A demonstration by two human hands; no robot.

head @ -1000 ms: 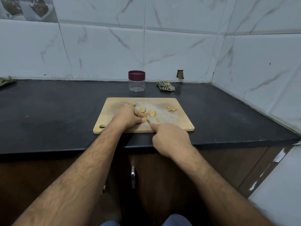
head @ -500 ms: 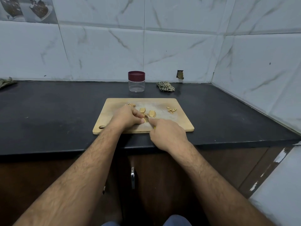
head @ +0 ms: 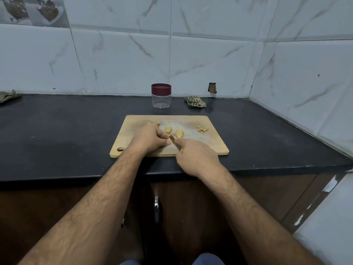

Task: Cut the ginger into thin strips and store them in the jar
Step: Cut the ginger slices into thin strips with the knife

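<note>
1. The right hand (head: 196, 157) sits just below the centre of the frame, fingers curled round a knife (head: 174, 142) with the forefinger stretched along the back of the blade; a bit of yellow handle shows under the hand.
2. The knife tip points up and to the left, meeting the fingertips of the left hand (head: 148, 139).
3. The left hand rests on the cutting board (head: 214, 145), knuckles bent and thumb tucked toward the blade, pinching a small piece of ginger (head: 170, 139) that is mostly hidden under the fingers.
4. Just above the blade lie two flat ginger slices (head: 179, 133), side by side on the middle of the board.
5. A small heap of cut strips (head: 155, 123) lies at the upper left of the board, just beyond the left knuckles.
6. Thin scraps (head: 202, 129) lie scattered near the board's upper right, well apart from the hands.
7. The board lies flat on a black counter (head: 57, 134), its hanging hole at the lower left corner.
8. Beyond the board, against the marbled wall tiles (head: 118, 60), stands a clear jar (head: 161, 96) with its dark red lid on; nothing can be made out inside it.
9. To the right of the jar lies a crumpled checked cloth (head: 195, 101); another cloth (head: 8, 95) lies at the far left edge of the frame.
</note>
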